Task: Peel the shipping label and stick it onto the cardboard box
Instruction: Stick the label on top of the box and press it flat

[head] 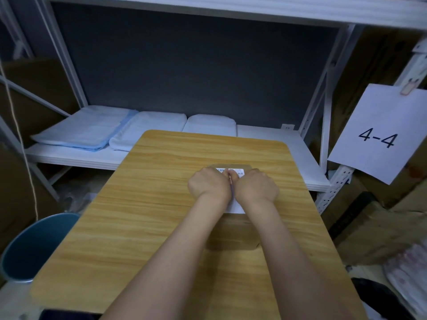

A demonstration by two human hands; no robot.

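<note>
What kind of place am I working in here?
Probably a stockroom or packing area: white metal racking behind the table, a bay sign reading 4-4, and cartons stacked at right.

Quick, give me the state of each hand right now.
Left hand: closed, fingers curled down on the shipping label over the cardboard box.
Right hand: closed, also pressing on the label.

A storage room with white metal shelving is seen in dim light.

A wooden bench is placed before a shelf carrying folded cloths; a sheet marked "4-4" is clipped at right, and a blue bin is set on the floor.
</note>
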